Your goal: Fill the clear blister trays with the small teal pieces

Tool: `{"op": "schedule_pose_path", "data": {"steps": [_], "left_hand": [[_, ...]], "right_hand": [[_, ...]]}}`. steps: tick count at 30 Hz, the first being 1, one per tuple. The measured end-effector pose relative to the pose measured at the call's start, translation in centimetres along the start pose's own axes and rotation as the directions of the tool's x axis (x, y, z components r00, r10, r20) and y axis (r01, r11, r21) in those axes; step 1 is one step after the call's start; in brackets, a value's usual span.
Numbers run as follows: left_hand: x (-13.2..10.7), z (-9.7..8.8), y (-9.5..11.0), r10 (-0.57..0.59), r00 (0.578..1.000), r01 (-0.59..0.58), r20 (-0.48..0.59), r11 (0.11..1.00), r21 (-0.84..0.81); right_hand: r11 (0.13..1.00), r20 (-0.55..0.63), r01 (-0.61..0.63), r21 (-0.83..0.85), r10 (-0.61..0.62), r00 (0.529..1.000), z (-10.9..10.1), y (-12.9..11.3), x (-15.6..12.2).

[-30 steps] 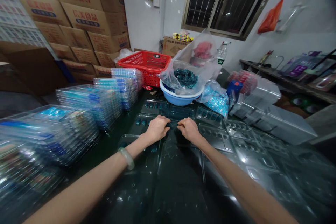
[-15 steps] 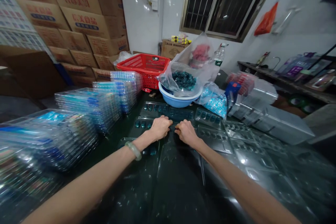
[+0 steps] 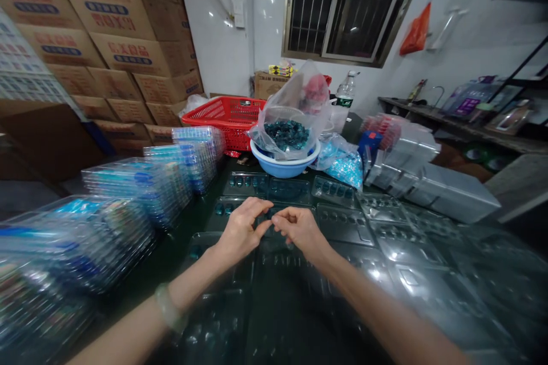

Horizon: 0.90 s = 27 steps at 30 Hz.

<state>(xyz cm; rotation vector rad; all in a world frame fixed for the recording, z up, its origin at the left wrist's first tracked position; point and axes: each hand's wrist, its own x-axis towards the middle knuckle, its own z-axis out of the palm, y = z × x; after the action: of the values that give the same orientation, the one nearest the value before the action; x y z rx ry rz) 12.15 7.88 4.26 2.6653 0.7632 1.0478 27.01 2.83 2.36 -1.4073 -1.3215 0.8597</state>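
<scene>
Dark glossy tabletop (image 3: 274, 325) fills the lower view, covered edge to edge with see-through plastic. At its middle lies a clear blister tray (image 3: 282, 265) — thin, shiny, moulded with small pockets, the ones in sight bare. Just above its far edge the left hand (image 3: 242, 231) and right hand (image 3: 299, 228) meet, each narrowed to a pinch with thumb and forefinger nearly touching the other hand's; whether anything sits between the tips cannot be told. A pale bracelet (image 3: 169, 311) rings the left wrist. Just beyond the hands, further trays (image 3: 246, 182) carry teal pieces in their pockets. Behind those stands a blue basin (image 3: 285, 166) holding a clear bag of dark teal pieces (image 3: 286, 132), with a red basket (image 3: 226, 114) to its left. Stacks of filled packs (image 3: 141, 182) line the left side — cardboard cartons (image 3: 115, 45) rise behind them.
</scene>
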Motion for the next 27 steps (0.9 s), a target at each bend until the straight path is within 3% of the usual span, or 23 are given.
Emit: {"op": "schedule_pose_path", "data": {"steps": [9,16,22,27], "left_hand": [[-0.8,-0.2,1.9,0.147,0.989,-0.149,0.027,0.965,0.214],[-1.8,-0.2,1.6,0.218,0.976,-0.21,0.001,0.935,0.287],[-2.3,-1.0,0.9,0.179,0.978,-0.152,-0.104,0.962,0.225],[-2.7,-0.9,0.7,0.131,0.989,-0.127,-0.068,0.99,0.061]], "right_hand": [[0.97,0.021,-0.122,0.208,0.121,0.992,0.3,-0.9,-0.9],[0.943,0.059,-0.133,0.306,0.12,0.991,1.0,-1.2,-0.9],[0.946,0.097,-0.113,0.305,0.087,0.991,1.0,-1.5,-1.5],[0.964,0.1,-0.09,0.252,0.067,0.993,1.4,-1.4,-1.8]]}}
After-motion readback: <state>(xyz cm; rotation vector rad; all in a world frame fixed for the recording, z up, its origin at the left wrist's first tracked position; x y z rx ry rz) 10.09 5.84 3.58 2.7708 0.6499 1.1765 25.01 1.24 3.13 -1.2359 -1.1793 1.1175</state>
